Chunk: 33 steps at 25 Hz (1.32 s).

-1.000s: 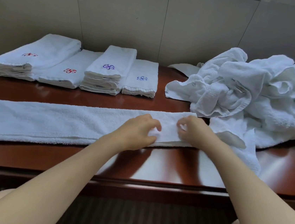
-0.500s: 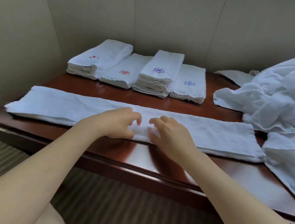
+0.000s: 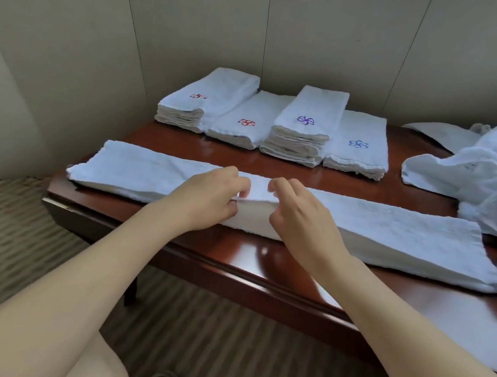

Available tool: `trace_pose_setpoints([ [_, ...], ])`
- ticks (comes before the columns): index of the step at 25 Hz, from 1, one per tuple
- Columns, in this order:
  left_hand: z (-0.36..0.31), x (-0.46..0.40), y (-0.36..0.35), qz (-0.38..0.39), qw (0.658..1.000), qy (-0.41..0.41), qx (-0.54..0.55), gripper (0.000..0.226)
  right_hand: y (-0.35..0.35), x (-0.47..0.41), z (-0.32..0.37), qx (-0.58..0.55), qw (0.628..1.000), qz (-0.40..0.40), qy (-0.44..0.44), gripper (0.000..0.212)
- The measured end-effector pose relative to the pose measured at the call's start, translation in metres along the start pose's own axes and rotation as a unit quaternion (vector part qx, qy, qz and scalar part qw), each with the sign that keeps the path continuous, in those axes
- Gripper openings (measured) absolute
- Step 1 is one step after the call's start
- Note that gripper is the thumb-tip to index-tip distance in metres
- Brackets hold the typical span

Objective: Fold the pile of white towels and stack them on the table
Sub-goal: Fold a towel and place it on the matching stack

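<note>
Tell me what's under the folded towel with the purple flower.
The purple-flower towel tops a stack of folded white towels on the table. Any emblems on those lower towels are covered.

From my seat the head view was evenly lit, soft and a little dim, with a cool cast. The polished table (image 3: 361, 297) threw pale glare along its near edge and mirrored the folded stacks (image 3: 299, 138) behind. Shadows were faint and soft-edged. Wide-angle bending curved the wall panels (image 3: 197, 27) and stretched the forearms at the lower corners. Focus looked slightly soft throughout.
</note>
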<state>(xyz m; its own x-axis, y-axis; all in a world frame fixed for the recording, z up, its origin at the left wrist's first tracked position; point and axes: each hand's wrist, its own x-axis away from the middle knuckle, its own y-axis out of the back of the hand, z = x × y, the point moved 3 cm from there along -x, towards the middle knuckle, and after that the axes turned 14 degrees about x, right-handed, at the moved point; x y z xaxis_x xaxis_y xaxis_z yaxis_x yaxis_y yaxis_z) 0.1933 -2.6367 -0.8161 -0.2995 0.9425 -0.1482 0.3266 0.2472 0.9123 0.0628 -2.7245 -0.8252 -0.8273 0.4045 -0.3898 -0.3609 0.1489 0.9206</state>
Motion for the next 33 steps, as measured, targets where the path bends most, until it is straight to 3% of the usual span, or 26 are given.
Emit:
trace_pose_setpoints([
  [3,0.005,0.007,-0.001,0.086,0.996,0.03,0.017,0.01,-0.003,0.005,0.007,0.008,0.998,0.06,0.033,0.018],
  [5,0.009,0.009,0.0,0.117,0.986,0.076,0.087,0.016,-0.007,0.006,0.009,0.014,0.997,0.074,0.028,0.022],
  [7,0.014,0.008,0.008,0.073,0.975,0.101,0.182,0.026,-0.003,0.001,0.009,-0.056,0.998,0.022,-0.013,0.023],
  [9,0.025,0.005,0.013,-0.022,0.969,0.12,0.215,0.026,0.0,-0.009,0.008,-0.112,0.992,-0.049,-0.035,0.021],
  [10,0.034,0.004,0.012,-0.047,0.975,0.133,0.17,0.029,-0.001,-0.015,0.01,-0.118,0.991,-0.061,-0.032,0.022],
  [12,0.052,0.008,0.0,0.009,0.985,0.173,0.023,0.047,-0.013,-0.024,0.021,-0.078,0.997,-0.008,-0.009,0.03],
  [15,0.076,0.02,-0.01,0.07,0.974,0.212,-0.027,0.057,-0.039,-0.031,0.044,0.033,0.995,0.09,0.001,0.02],
  [18,0.111,0.037,0.007,0.026,0.954,0.297,-0.045,0.061,-0.036,-0.05,0.074,0.041,0.998,0.041,-0.034,0.024],
  [23,0.185,0.085,0.036,-0.083,0.876,0.475,0.02,0.063,-0.055,-0.074,0.141,-0.025,0.998,0.0,0.057,0.036],
  [27,0.209,0.092,0.05,-0.222,0.842,0.489,0.043,0.06,-0.086,-0.087,0.157,0.032,0.99,0.115,0.071,0.042],
  [29,0.213,0.088,0.056,-0.245,0.841,0.483,0.024,0.05,-0.093,-0.092,0.159,0.052,0.986,0.142,0.074,0.044],
  [31,0.216,0.084,0.061,-0.231,0.845,0.481,0.023,0.035,-0.093,-0.095,0.159,0.018,0.99,0.131,0.055,0.045],
  [33,0.216,0.082,0.07,-0.245,0.838,0.484,0.055,0.02,-0.084,-0.098,0.158,-0.096,0.99,0.102,0.011,0.045],
])
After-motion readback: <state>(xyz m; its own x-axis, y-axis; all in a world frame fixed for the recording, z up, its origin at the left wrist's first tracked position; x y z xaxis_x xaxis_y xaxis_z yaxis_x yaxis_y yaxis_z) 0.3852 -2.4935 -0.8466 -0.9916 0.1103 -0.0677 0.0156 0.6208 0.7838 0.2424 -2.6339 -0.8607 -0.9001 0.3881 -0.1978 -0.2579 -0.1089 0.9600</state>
